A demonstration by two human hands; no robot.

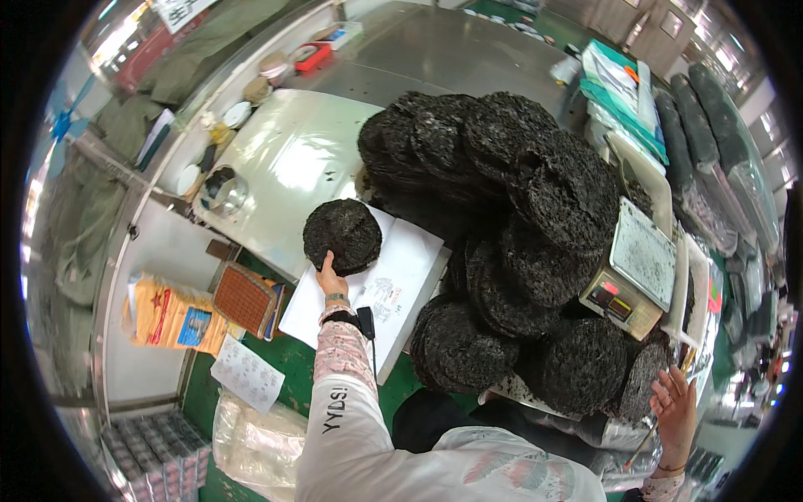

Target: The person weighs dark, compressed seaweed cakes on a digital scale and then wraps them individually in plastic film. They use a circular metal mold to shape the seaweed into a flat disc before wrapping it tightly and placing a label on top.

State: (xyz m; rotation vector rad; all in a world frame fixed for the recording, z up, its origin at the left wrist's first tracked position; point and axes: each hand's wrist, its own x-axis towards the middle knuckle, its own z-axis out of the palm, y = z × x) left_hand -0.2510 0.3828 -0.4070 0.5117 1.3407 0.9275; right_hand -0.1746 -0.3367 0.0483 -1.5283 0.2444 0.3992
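Note:
A round, blackish cake of dried seaweed (345, 230) is in the grip of my left hand (330, 279), which holds it by its near edge with the thumb on top. Under it lie white papers (406, 259) with some print on them. Tall piles of similar seaweed cakes (565, 192) stand just to the right, with more stacks (464, 345) at the near edge of the table. My right hand (674, 406) is off to the far right, open with fingers apart and nothing in it. Beside it, the closest thing is a seaweed cake standing on edge (644, 381).
A weighing scale (637, 268) sits to the right of the piles, near pale bins (640, 167). Glossy sheeting (284, 142) covers the table at left. Jars and small containers (227, 188) line its left edge. Below are yellow packages (167, 314) and a clear plastic bag (255, 439).

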